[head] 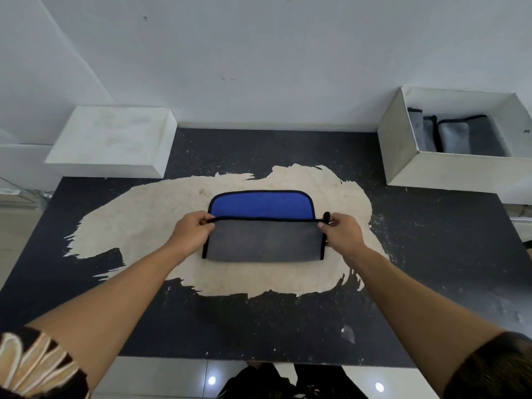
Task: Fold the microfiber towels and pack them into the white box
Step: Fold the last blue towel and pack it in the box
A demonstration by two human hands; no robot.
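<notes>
A towel [263,237], blue on one face, grey on the other, black-edged, lies at the middle of the counter [288,326], its near half folded grey-side-up over the blue. The open white box [449,168] stands at the far right corner, holding folded grey towels [453,136] on edge.

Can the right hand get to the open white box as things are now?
Probably yes. The white box stands open at the far right of the table, and nothing lies between it and the right hand. That hand pinches the towel corner, though.

Dark table [259,326] with worn beige patch [144,220] — 1 white block [115,136] back-left.
</notes>
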